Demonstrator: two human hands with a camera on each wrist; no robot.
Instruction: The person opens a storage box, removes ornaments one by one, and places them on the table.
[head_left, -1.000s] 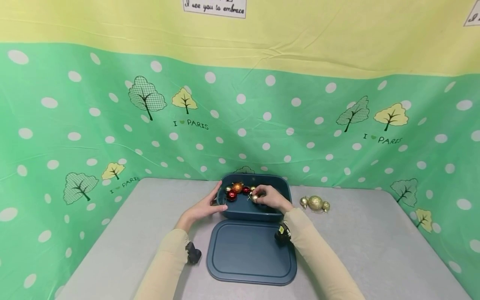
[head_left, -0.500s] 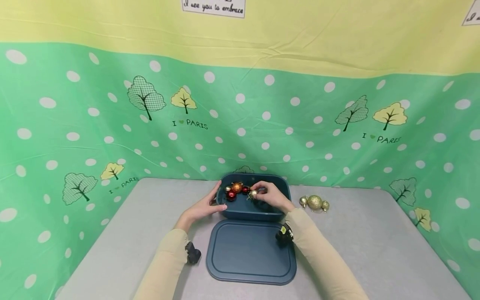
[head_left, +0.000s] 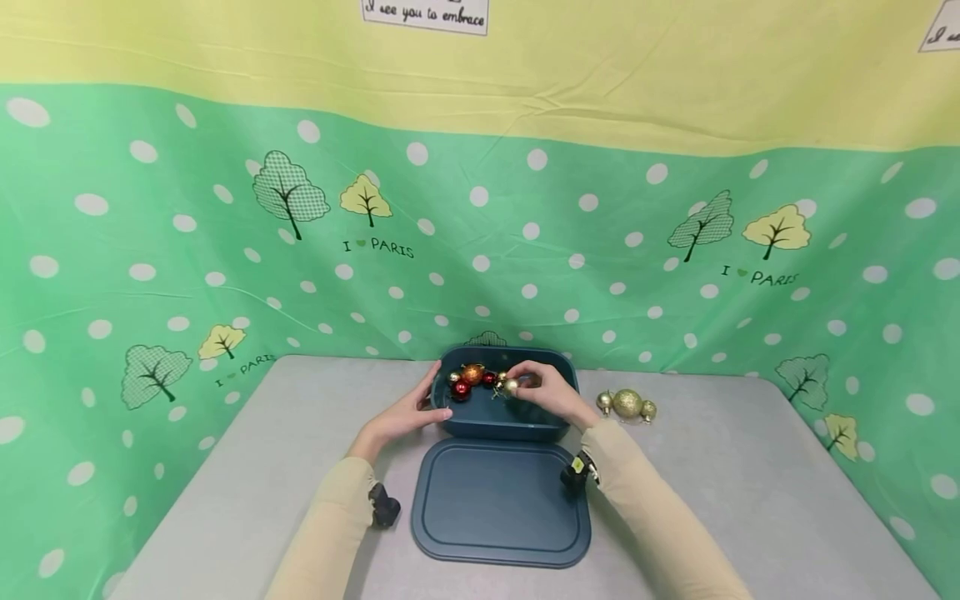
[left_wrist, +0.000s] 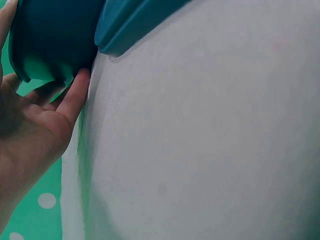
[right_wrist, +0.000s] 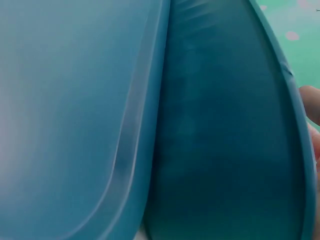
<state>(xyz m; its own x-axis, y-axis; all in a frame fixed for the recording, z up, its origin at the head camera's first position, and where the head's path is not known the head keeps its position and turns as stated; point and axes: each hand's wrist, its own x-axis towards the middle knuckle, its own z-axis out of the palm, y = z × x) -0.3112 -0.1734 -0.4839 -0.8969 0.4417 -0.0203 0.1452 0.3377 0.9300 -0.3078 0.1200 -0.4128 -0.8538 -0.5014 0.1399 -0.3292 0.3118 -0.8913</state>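
A dark blue plastic box [head_left: 502, 432] stands at the back of the table, with small Christmas baubles inside. My left hand [head_left: 401, 419] rests against its left end, thumb at the front corner and fingers spread along the side. In the left wrist view, fairly straight fingers [left_wrist: 75, 95] touch the box wall [left_wrist: 55, 40]. Inside the box, my right hand [head_left: 551, 390] pinches a gold bauble [head_left: 511, 387] between thumb and finger. Left of it lie an orange bauble [head_left: 472, 374], red baubles [head_left: 461, 390] and small gold ones. The right wrist view shows only some fingertips [right_wrist: 311, 104] beyond the rim.
The box's blue lid [head_left: 501, 503] lies flat on the grey table [head_left: 720, 483], directly in front of the box. Right of the box sits a group of gold baubles [head_left: 627, 403], one larger. A green and yellow patterned cloth [head_left: 480, 250] hangs behind and beside the table.
My right hand has raised the gold bauble a little and shifted it slightly right, within the box. My left hand stays against the box; the lid has not moved.
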